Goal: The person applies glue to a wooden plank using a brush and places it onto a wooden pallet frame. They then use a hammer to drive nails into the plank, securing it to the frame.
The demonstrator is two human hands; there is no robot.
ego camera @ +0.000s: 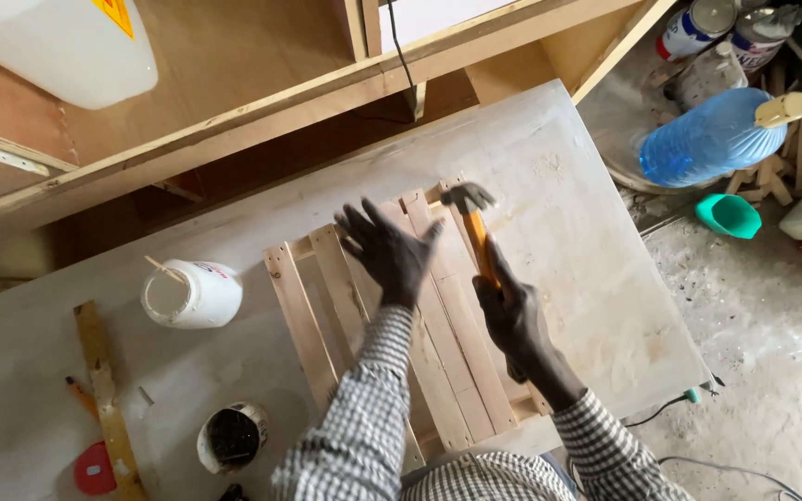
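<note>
A small slatted wooden frame [303, 320] made of pale strips lies on the white worktop [559, 213]. My left hand [387, 249] hovers flat over its upper slats, fingers spread, holding nothing. My right hand [510, 311] grips the yellow-orange handle of a claw hammer [469, 199], whose grey head is over the frame's far right corner. Both forearms wear checked sleeves.
A white glue tub [192, 295] with a stick in it stands left of the frame. A small round tin [232, 436], a wooden ruler [104, 399] and a red lid [95, 468] lie lower left. A blue bottle [712, 139], green cup [728, 215] and cans sit on the floor to the right.
</note>
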